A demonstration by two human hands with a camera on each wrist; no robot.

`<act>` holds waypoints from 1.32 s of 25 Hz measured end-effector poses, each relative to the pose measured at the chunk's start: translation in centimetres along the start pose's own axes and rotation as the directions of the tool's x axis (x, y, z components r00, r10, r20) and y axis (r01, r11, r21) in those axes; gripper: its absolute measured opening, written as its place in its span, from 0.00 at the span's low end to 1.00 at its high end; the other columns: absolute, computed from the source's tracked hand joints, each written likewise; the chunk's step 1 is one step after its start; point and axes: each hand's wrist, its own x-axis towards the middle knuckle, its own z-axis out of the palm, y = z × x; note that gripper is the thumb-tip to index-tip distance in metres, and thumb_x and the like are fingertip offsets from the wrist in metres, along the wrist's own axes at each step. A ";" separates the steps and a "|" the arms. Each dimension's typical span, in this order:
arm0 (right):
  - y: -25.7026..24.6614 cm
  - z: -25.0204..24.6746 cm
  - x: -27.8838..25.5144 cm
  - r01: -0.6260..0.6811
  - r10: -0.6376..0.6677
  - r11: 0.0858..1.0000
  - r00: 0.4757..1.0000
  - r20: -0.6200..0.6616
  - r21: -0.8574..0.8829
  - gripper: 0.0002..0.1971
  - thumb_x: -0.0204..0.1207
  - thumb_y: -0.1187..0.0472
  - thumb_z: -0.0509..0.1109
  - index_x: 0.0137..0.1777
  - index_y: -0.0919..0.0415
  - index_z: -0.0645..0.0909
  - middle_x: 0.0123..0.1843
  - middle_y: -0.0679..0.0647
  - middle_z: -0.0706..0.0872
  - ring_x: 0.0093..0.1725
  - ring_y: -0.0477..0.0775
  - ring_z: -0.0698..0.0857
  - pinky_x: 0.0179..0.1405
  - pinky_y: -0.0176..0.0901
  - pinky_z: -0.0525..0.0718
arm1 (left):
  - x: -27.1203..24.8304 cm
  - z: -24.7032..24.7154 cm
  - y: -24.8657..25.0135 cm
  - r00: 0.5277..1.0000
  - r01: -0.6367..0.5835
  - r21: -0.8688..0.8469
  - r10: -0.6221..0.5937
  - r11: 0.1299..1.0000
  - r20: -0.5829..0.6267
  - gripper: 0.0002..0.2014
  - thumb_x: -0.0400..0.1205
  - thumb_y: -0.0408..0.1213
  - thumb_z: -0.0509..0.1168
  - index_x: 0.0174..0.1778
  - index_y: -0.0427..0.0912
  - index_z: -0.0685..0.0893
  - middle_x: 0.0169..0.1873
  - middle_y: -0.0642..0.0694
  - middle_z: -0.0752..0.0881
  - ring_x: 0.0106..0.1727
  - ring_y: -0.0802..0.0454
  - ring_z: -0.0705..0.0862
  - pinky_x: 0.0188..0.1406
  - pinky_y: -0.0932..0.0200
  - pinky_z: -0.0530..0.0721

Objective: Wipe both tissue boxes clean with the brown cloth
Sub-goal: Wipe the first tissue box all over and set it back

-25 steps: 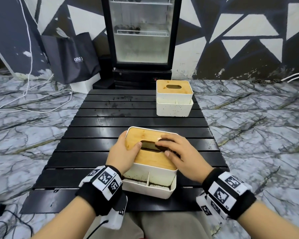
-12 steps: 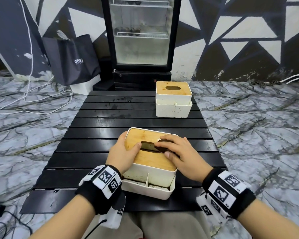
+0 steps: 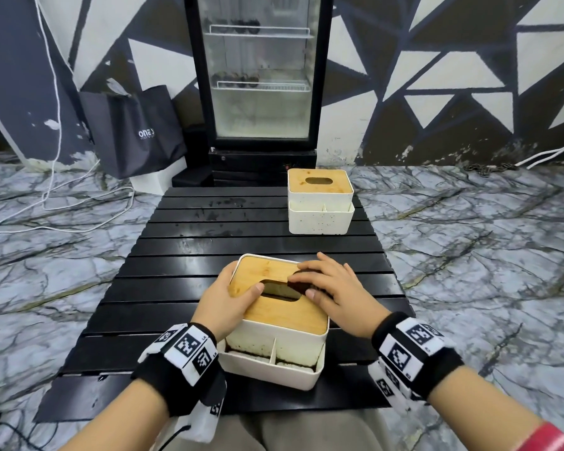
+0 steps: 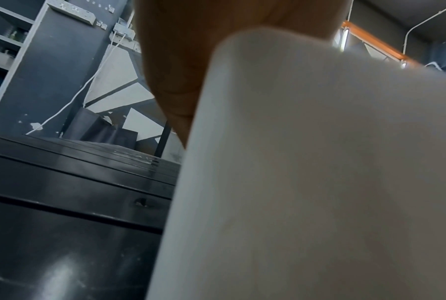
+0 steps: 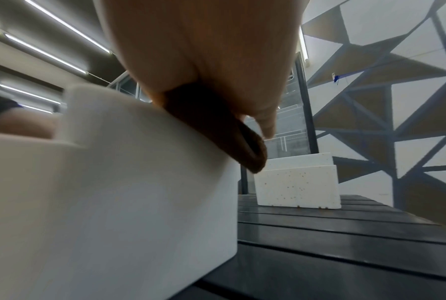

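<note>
Our left hand (image 3: 223, 299) clasps the near tissue box (image 3: 275, 323) to steady it on the worktop (image 3: 183, 242), while our right hand's (image 3: 336, 292) flat-fingered grip presses the brown cloth (image 5: 222, 130) across its lid.

Wood-topped speckled white plastic tissue box (image 3: 319, 203) on glossy black table (image 3: 183, 255).
</note>
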 end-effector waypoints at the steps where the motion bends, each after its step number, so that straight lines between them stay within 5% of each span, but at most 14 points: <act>1: 0.1 -0.1 0.3 0.034 -0.033 0.999 0.999 -0.027 0.019 0.17 0.81 0.61 0.59 0.67 0.43 0.75 0.71 0.44 0.72 0.74 0.45 0.61 0.78 0.48 0.53 | 0.0 -0.1 0.0 1.000 0.003 0.008 -0.003 1.000 0.013 0.29 0.78 0.50 0.67 0.74 0.51 0.68 0.54 0.53 0.81 0.54 0.52 0.80 0.49 0.59 0.77; 5: -0.3 -0.1 0.4 0.052 -0.048 0.998 0.995 -0.091 0.046 0.17 0.80 0.63 0.61 0.66 0.48 0.77 0.67 0.44 0.75 0.65 0.40 0.65 0.67 0.25 0.57 | -0.3 -0.9 -0.1 0.993 -0.094 0.053 0.089 0.994 0.081 0.42 0.72 0.61 0.68 0.79 0.53 0.59 0.72 0.53 0.70 0.69 0.54 0.72 0.68 0.55 0.73; 8: -1.2 0.6 0.4 -0.073 0.077 0.997 0.983 -0.169 0.028 0.16 0.81 0.61 0.60 0.66 0.47 0.76 0.67 0.44 0.74 0.67 0.47 0.67 0.70 0.40 0.65 | -1.1 -1.5 -0.1 0.952 -0.277 0.152 0.248 0.949 0.181 0.57 0.54 0.81 0.60 0.79 0.58 0.57 0.72 0.63 0.58 0.74 0.64 0.57 0.76 0.62 0.57; 10: -2.2 1.2 0.4 -0.229 0.219 0.973 0.953 -0.209 -0.025 0.16 0.81 0.58 0.58 0.67 0.44 0.74 0.69 0.43 0.72 0.67 0.52 0.66 0.67 0.50 0.69 | -1.0 -1.7 -0.3 0.934 -0.324 0.223 0.273 0.919 0.230 0.61 0.50 0.85 0.55 0.79 0.57 0.58 0.72 0.65 0.56 0.75 0.65 0.53 0.75 0.65 0.51; 12: -3.1 1.4 0.3 -0.325 0.303 0.942 0.931 -0.205 -0.083 0.17 0.82 0.56 0.56 0.69 0.42 0.71 0.69 0.44 0.70 0.65 0.55 0.66 0.65 0.51 0.71 | -0.3 -2.1 -0.3 0.950 -0.281 0.234 0.235 0.931 0.207 0.54 0.59 0.77 0.63 0.79 0.56 0.58 0.76 0.61 0.56 0.79 0.59 0.53 0.78 0.59 0.51; 14: -3.9 1.2 -0.1 -0.326 0.307 0.941 0.935 -0.176 -0.093 0.17 0.83 0.57 0.55 0.70 0.43 0.70 0.69 0.47 0.70 0.64 0.56 0.66 0.65 0.49 0.71 | 0.4 -2.9 -0.5 0.970 -0.192 0.201 0.155 0.960 0.187 0.46 0.67 0.58 0.72 0.79 0.55 0.58 0.80 0.52 0.57 0.81 0.53 0.55 0.79 0.54 0.54; 19: -6.3 0.7 -2.4 -0.136 0.136 0.989 0.991 -0.002 -0.060 0.19 0.83 0.59 0.55 0.71 0.43 0.70 0.69 0.46 0.71 0.60 0.53 0.66 0.68 0.38 0.65 | 1.8 -4.2 -0.2 0.993 -0.118 0.236 0.116 0.965 0.025 0.34 0.75 0.42 0.72 0.77 0.46 0.66 0.77 0.44 0.68 0.77 0.49 0.66 0.75 0.55 0.64; 27: -4.3 0.1 0.0 -0.006 0.005 1.000 0.997 -0.076 -0.009 0.20 0.81 0.62 0.60 0.72 0.48 0.70 0.74 0.48 0.70 0.72 0.49 0.65 0.70 0.30 0.55 | 0.1 -0.2 2.7 0.998 -0.063 0.220 0.057 0.973 0.034 0.30 0.82 0.49 0.62 0.77 0.41 0.63 0.73 0.44 0.71 0.74 0.47 0.70 0.65 0.63 0.66; 30: -2.9 1.8 -0.2 0.091 -0.087 0.995 0.991 -0.097 0.038 0.18 0.80 0.60 0.60 0.69 0.51 0.74 0.75 0.50 0.69 0.73 0.39 0.57 0.70 0.21 0.44 | 0.7 0.6 2.0 1.000 -0.012 0.296 0.005 0.955 0.023 0.27 0.80 0.53 0.61 0.72 0.46 0.65 0.70 0.44 0.76 0.68 0.42 0.76 0.70 0.42 0.70; 33: -2.9 3.7 -1.7 0.215 -0.203 0.973 0.971 -0.130 0.088 0.17 0.80 0.48 0.57 0.64 0.48 0.78 0.69 0.47 0.76 0.71 0.39 0.64 0.73 0.27 0.53 | 1.1 0.3 1.6 0.999 0.002 0.320 -0.013 0.948 0.033 0.24 0.82 0.50 0.60 0.71 0.47 0.64 0.66 0.46 0.77 0.65 0.42 0.78 0.68 0.42 0.71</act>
